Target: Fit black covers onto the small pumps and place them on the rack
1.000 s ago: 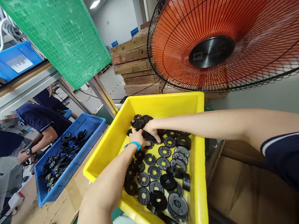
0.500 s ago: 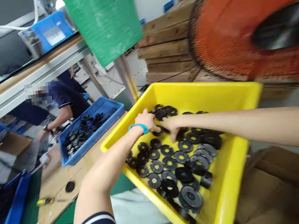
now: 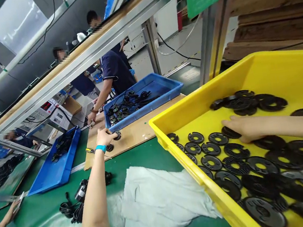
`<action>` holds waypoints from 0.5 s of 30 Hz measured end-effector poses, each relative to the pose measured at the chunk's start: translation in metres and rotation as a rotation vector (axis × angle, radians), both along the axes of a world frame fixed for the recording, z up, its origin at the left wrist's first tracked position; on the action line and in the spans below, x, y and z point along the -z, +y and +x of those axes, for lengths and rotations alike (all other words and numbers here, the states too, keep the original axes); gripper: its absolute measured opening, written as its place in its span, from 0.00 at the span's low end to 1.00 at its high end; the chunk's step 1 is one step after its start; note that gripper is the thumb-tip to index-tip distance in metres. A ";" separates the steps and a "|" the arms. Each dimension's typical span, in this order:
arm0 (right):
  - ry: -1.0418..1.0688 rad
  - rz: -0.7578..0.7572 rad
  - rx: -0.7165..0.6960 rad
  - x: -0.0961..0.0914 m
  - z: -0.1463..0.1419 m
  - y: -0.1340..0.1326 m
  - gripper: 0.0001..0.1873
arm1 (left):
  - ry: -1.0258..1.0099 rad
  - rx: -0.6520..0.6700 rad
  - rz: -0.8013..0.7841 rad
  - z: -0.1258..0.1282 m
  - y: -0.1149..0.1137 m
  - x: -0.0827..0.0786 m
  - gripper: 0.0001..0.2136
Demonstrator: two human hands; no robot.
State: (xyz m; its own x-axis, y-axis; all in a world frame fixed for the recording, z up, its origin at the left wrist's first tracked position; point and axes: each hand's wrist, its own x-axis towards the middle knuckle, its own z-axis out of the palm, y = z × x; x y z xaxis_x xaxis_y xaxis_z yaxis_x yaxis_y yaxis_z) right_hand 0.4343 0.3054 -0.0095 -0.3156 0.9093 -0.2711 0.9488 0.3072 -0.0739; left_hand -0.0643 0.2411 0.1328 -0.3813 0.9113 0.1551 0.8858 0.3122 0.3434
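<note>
My left hand (image 3: 104, 136) is out of the bin, over a wooden board (image 3: 140, 139), its fingertips on a black slotted disc (image 3: 117, 135). A second black disc (image 3: 110, 147) lies on the board close to the wrist. My right hand (image 3: 238, 128) rests flat inside a yellow plastic bin (image 3: 278, 56), fingers apart, touching a black disc (image 3: 228, 132). Several black round slotted discs (image 3: 235, 154) cover the bin floor, some stacked at the back.
A blue tray (image 3: 145, 107) of black cabled parts stands behind the board, with a co-worker's hand (image 3: 92, 116) beside it. A yellow-handled screwdriver (image 3: 89, 150), a white cloth (image 3: 163, 201), a black cable bundle (image 3: 79, 201) and another blue tray (image 3: 55, 167) lie on the green mat.
My left hand has left the bin and moved to the wooden board, with a new disc at its fingertips. The view has swung left and down. My right hand stays in the bin.
</note>
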 end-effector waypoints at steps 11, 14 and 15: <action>-0.063 -0.110 -0.092 -0.035 -0.031 -0.026 0.28 | 0.154 -0.027 -0.248 0.017 0.023 0.052 0.15; -0.025 -0.142 -0.082 -0.046 -0.028 -0.033 0.27 | 0.242 0.077 -0.130 0.040 0.017 0.021 0.13; -0.009 -0.150 -0.072 -0.049 -0.026 -0.033 0.28 | 0.259 0.141 -0.074 0.052 0.016 0.008 0.14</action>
